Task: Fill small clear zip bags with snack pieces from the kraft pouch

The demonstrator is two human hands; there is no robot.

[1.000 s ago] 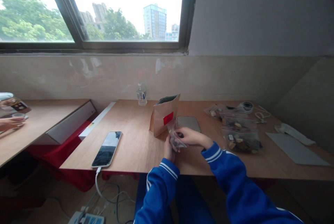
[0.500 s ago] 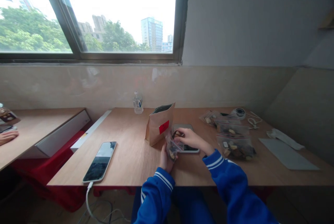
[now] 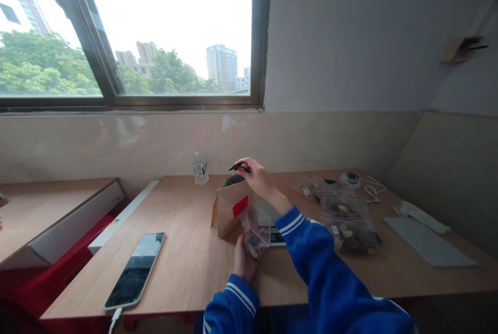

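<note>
Right hand (image 3: pixel 260 178) has risen from the small clear bag (image 3: pixel 254 233) to just above the mouth of the brown paper bag (image 3: pixel 229 208), fingers pinched on a dark thin piece (image 3: pixel 240 167). Left hand (image 3: pixel 244 264) remains low at the worktop (image 3: pixel 187 261) edge, fingers closed round the clear bag, held upright just right of the paper bag. Count: one paper bag, one phone (image 3: pixel 135 269) on a cable, one water bottle (image 3: pixel 200 167), about three filled clear bags (image 3: pixel 342 214) lying to the right.
</note>
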